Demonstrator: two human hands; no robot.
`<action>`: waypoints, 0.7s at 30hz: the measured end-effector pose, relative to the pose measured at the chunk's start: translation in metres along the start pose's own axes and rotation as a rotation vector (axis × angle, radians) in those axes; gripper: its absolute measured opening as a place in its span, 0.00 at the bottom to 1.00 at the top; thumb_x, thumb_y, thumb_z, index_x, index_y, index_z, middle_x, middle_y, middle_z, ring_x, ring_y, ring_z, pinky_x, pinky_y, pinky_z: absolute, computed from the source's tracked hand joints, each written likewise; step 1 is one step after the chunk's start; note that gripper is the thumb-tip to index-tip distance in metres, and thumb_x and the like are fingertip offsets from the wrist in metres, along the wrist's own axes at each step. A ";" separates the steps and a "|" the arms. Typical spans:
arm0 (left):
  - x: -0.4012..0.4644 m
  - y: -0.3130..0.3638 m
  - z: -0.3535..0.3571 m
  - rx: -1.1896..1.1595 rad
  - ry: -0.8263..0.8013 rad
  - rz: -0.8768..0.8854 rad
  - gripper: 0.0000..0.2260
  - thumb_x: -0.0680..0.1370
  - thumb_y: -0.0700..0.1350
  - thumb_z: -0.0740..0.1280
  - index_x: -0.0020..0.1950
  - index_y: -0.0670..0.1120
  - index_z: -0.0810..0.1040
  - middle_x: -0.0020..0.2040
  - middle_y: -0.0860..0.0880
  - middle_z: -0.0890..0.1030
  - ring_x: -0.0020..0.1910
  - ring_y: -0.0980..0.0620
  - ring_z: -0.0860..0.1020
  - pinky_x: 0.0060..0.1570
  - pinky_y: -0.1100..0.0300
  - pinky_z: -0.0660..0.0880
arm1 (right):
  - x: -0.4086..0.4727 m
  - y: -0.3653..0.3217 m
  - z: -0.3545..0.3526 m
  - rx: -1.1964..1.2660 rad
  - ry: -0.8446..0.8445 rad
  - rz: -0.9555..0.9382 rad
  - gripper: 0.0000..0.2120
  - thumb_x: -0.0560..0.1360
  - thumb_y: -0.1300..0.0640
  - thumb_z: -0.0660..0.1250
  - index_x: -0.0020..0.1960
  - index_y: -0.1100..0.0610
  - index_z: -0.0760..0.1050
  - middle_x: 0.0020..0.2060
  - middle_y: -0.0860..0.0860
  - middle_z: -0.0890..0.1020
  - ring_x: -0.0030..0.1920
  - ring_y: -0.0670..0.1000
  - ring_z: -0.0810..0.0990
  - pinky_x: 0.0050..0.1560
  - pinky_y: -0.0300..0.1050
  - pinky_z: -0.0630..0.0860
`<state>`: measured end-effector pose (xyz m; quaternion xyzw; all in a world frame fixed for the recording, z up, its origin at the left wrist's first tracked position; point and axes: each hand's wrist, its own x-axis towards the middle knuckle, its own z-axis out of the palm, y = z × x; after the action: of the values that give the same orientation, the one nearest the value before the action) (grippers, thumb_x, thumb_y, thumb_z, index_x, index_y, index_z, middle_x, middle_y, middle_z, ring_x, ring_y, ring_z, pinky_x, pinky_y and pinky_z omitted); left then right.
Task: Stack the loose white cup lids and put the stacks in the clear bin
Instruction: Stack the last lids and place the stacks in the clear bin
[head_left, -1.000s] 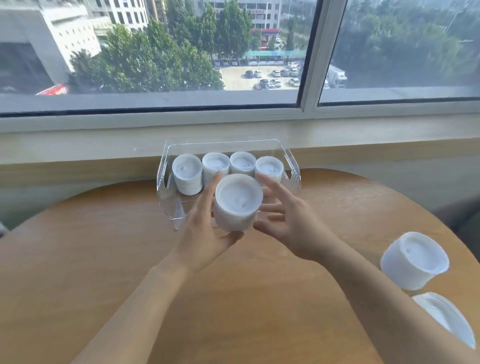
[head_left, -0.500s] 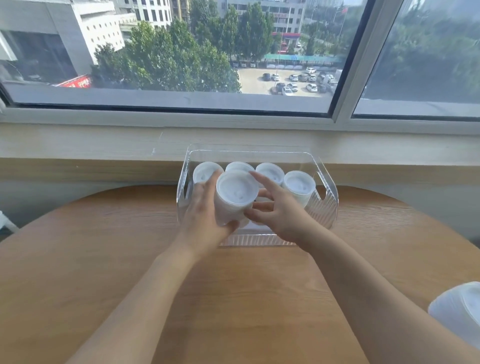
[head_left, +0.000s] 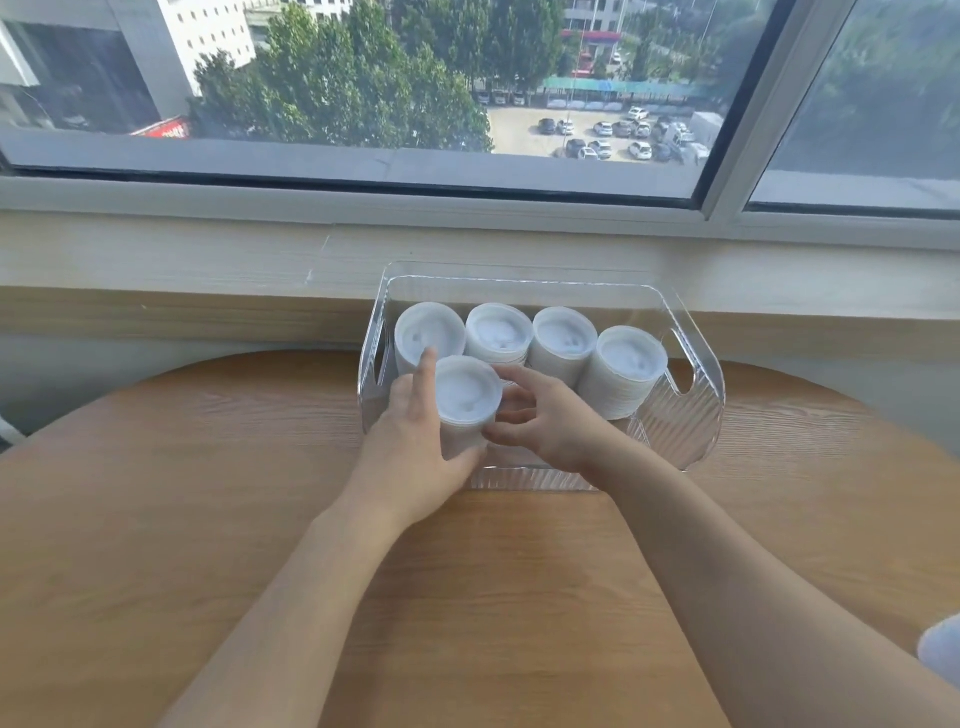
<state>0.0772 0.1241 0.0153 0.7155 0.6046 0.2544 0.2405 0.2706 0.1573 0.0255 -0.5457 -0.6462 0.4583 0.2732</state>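
Head view looks down over a round wooden table (head_left: 156, 519) set against a pale window ledge (head_left: 208, 260), with a window (head_left: 363, 93) above it showing trees, buildings and a car park outside. Starting at the left, the left forearm reaches up from the bottom edge to the left hand (head_left: 415, 441), which grips the near stack of lids (head_left: 467, 402) from its left side: the thumb curls under and around the front of the stack, and the forefinger points up along the stack's far-left edge, its tip crossing in front of the stack behind. That near stack of white cup lids stands upright in the front-left corner of the clear bin (head_left: 696, 415), inside its near wall; whether its base touches the bin floor is hidden by the hands. Just right of it, the right hand (head_left: 550, 415) holds the same stack from the other side, with the fingers curled so that their tips press against its right flank, the thumb low near the stack's base. Behind the held stack, along the far side of the bin, a back row of four stacks (head_left: 563, 335) stands side by side, the rightmost sitting slightly nearer and leaning a little. The bin itself rests on the table's far edge, close to the ledge, with cut-out handles in its left and right walls. At the far right edge, low down, part of a white object (head_left: 943, 649) shows, too cropped to identify.
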 end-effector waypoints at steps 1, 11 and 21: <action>0.000 0.000 0.000 0.014 -0.015 -0.014 0.52 0.77 0.58 0.75 0.85 0.56 0.38 0.80 0.49 0.59 0.70 0.47 0.74 0.58 0.61 0.68 | 0.001 0.000 0.001 0.002 -0.007 0.007 0.30 0.77 0.62 0.76 0.75 0.46 0.72 0.58 0.46 0.85 0.55 0.45 0.86 0.60 0.47 0.82; -0.003 0.001 0.004 0.064 0.038 -0.003 0.50 0.77 0.59 0.74 0.86 0.51 0.42 0.82 0.47 0.57 0.79 0.49 0.63 0.72 0.58 0.65 | 0.013 0.004 0.012 0.043 -0.010 0.042 0.29 0.77 0.65 0.75 0.74 0.49 0.73 0.61 0.46 0.84 0.58 0.46 0.85 0.59 0.52 0.84; -0.013 0.003 0.002 0.206 0.222 0.137 0.45 0.75 0.52 0.76 0.85 0.47 0.53 0.81 0.43 0.62 0.81 0.45 0.59 0.80 0.43 0.59 | 0.024 -0.004 0.032 -0.005 0.016 0.045 0.29 0.75 0.63 0.77 0.72 0.48 0.74 0.60 0.46 0.84 0.58 0.49 0.85 0.65 0.56 0.80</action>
<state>0.0787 0.1107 0.0148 0.7433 0.6002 0.2844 0.0797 0.2353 0.1707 0.0118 -0.5645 -0.6328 0.4581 0.2666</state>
